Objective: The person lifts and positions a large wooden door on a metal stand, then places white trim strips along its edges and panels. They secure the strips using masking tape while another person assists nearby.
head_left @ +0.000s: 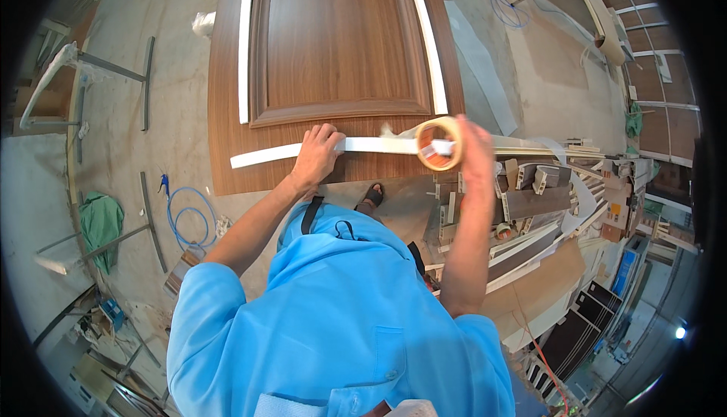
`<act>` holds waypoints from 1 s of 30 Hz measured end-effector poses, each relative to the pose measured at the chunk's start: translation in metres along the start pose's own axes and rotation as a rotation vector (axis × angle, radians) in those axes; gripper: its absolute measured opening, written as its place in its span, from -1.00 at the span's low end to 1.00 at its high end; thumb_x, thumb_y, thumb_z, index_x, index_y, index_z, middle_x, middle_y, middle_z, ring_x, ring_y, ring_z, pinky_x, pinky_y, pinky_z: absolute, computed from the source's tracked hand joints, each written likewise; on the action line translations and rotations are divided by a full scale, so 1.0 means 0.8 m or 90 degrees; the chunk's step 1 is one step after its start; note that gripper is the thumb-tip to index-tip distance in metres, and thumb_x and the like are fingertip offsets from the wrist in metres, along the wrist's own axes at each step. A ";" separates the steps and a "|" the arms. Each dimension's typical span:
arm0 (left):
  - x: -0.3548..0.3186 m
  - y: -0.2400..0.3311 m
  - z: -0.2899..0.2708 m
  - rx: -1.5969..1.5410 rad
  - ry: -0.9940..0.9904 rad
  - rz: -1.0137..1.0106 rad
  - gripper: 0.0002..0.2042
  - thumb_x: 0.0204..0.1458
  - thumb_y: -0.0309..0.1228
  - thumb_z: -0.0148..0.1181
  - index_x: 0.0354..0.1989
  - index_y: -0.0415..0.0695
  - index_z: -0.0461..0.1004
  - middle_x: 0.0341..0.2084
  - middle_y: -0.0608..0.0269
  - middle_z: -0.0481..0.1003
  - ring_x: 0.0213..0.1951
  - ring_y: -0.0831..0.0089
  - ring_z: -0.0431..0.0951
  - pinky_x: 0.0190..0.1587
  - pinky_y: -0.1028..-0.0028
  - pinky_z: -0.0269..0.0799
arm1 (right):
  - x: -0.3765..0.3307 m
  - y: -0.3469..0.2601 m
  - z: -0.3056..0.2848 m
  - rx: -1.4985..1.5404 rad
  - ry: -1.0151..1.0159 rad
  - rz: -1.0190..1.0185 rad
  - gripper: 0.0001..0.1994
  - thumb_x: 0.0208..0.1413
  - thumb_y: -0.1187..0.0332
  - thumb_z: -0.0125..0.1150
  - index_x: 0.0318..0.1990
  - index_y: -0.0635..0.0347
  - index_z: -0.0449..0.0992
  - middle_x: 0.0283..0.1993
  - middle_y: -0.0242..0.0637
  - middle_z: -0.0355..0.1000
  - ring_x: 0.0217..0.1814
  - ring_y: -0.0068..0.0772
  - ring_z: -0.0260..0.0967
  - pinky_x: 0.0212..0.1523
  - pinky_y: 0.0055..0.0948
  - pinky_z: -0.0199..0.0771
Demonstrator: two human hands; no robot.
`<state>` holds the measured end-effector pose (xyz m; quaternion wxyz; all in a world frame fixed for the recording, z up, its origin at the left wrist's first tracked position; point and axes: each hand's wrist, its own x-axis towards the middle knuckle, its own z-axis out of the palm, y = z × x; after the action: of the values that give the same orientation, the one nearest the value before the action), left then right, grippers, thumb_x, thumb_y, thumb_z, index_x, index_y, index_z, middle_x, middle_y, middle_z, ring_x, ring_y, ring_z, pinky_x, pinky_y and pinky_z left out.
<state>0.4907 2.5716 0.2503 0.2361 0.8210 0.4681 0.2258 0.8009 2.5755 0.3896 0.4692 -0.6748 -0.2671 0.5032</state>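
Note:
A brown wood-grain door [363, 38] with a raised moulded frame lies in front of me. White strips run down both sides of the moulding, the left strip [244, 53] and the right strip [429, 38]. A third white strip [265, 155] lies crosswise near the door's close edge. My left hand [316, 156] is closed over this strip, fingers curled on its top. My right hand [477, 148], slightly blurred, grips a roll of tape [425, 161] at the strip's right part. A pale length of tape seems to stretch leftward from the roll; its end is unclear.
Stacked trim offcuts [538, 178] and boards pile up at the right. A blue air hose [178, 216] lies on the floor at left, near metal stand legs [146, 84] and a green cloth [100, 228]. A translucent sheet [477, 65] lies right of the door.

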 end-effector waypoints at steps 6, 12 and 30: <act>0.005 -0.001 -0.024 0.059 0.022 -0.002 -0.38 -0.09 -0.40 0.40 0.21 -0.09 0.33 0.02 0.14 0.35 0.08 0.14 0.33 0.11 0.19 0.27 | -0.059 -0.081 -0.057 0.051 0.003 -0.111 -0.73 0.31 0.23 0.15 -0.16 0.31 0.55 -0.36 -0.32 0.53 -0.44 -0.63 0.42 -0.51 -0.65 0.35; -0.033 -0.025 -0.050 0.155 -0.047 -0.099 -0.41 -0.09 -0.45 0.39 0.19 -0.06 0.36 0.05 0.19 0.36 0.10 0.16 0.33 0.13 0.17 0.27 | -0.110 -0.065 -0.068 0.054 -0.011 -0.131 -0.71 0.35 0.27 0.09 -0.13 0.39 0.56 -0.30 -0.31 0.54 -0.35 -0.62 0.44 -0.34 -0.61 0.44; 0.022 -0.034 0.000 0.195 0.063 -0.006 -0.44 0.11 -0.14 0.26 0.21 -0.19 0.32 0.28 0.03 0.25 0.38 0.10 0.13 0.41 0.05 -0.01 | -0.148 -0.008 -0.094 0.013 0.093 -0.108 -0.70 0.35 0.28 0.10 -0.13 0.43 0.56 -0.23 -0.32 0.55 -0.23 -0.64 0.43 -0.14 -0.57 0.42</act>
<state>0.4808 2.5997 0.2367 0.0857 0.8329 0.5122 0.1910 0.8302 2.4517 0.4503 0.5355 -0.6797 -0.2831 0.4136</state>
